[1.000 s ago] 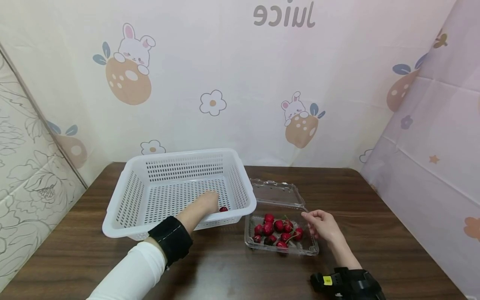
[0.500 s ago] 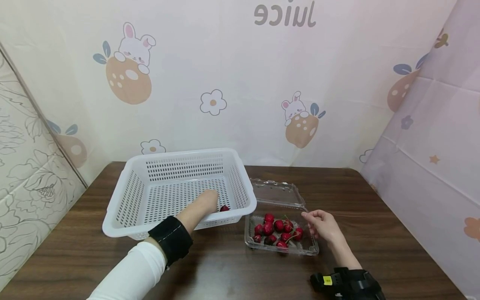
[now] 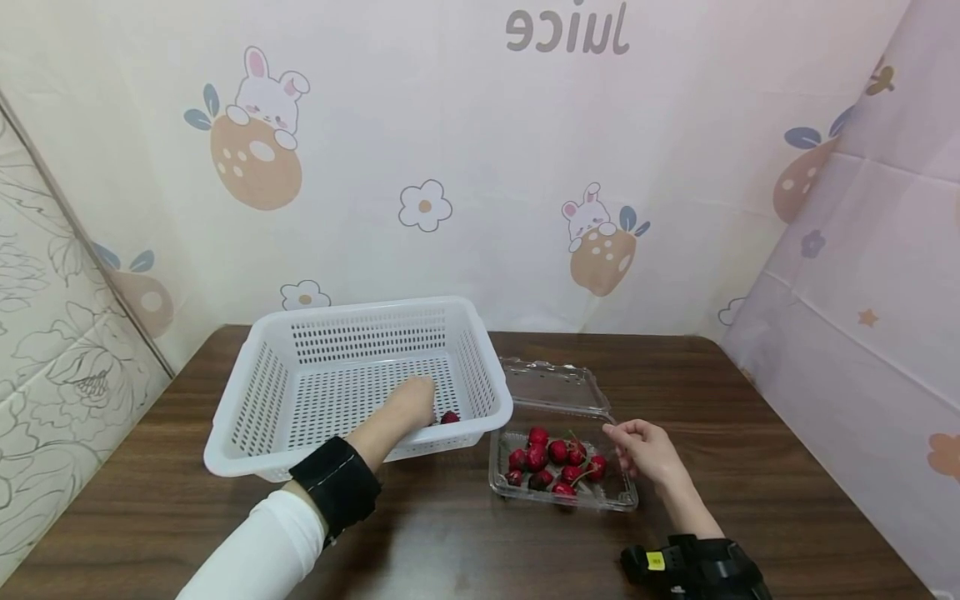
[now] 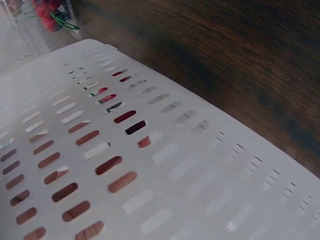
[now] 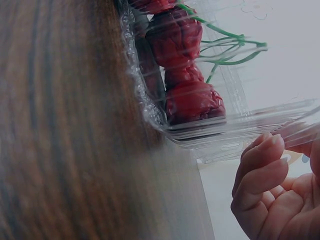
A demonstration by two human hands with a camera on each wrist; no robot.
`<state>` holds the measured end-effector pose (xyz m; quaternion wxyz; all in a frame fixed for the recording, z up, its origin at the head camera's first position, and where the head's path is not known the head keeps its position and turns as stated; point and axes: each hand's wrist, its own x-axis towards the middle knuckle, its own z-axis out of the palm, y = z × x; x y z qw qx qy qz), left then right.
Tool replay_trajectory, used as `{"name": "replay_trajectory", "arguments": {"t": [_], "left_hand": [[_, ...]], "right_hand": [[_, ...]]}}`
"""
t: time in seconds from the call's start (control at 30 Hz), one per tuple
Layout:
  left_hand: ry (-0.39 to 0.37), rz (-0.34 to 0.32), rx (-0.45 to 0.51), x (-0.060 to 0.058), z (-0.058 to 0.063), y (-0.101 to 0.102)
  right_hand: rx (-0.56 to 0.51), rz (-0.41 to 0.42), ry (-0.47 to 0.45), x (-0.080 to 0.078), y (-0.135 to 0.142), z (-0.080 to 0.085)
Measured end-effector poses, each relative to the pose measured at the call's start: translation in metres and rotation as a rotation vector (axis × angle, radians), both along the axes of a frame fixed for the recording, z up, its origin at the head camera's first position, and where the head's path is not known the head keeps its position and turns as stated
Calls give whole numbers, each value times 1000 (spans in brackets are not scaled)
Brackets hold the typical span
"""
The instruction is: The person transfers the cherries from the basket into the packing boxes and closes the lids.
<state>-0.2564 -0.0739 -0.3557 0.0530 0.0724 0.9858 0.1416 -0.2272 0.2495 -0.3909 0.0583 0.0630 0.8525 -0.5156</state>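
My left hand [image 3: 411, 403] reaches over the front rim into a white slotted plastic basket [image 3: 277, 467], its fingers hidden from above. Just right of it in the basket lies a dark red cherry [image 3: 450, 417]. In the left wrist view, skin and dark red show through the slots of the basket wall [image 4: 200, 175]; I cannot tell whether the fingers hold a cherry. My right hand [image 3: 645, 452] pinches the right rim of an open clear plastic clamshell box [image 3: 626, 502], thumb and forefinger at the edge. Several cherries [image 3: 557, 452], some with green stems, lie in the box.
The box's clear lid [image 3: 555, 387] is folded back behind it on the brown wooden table [image 3: 675, 375]. Basket and box stand side by side, the basket's right end close to the box. A patterned cloth [image 3: 495, 275] hangs behind the table.
The cherry beside my left hand has shifted slightly right and now shows a little more. The left hand and wrist have drawn slightly left. My right hand keeps its place on the box rim.
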Motion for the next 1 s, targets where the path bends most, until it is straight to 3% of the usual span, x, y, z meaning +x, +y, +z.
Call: {"name": "replay_trajectory", "arguments": {"t": [0.3, 0.67, 1.0], "left_hand": [[105, 21, 16, 6, 10, 1], [192, 17, 93, 15, 25, 1], [281, 55, 176, 23, 38, 1]], "right_hand": [[0, -7, -4, 0, -1, 0], [-3, -10, -3, 0, 0, -1], [10, -5, -1, -1, 2, -2]]}}
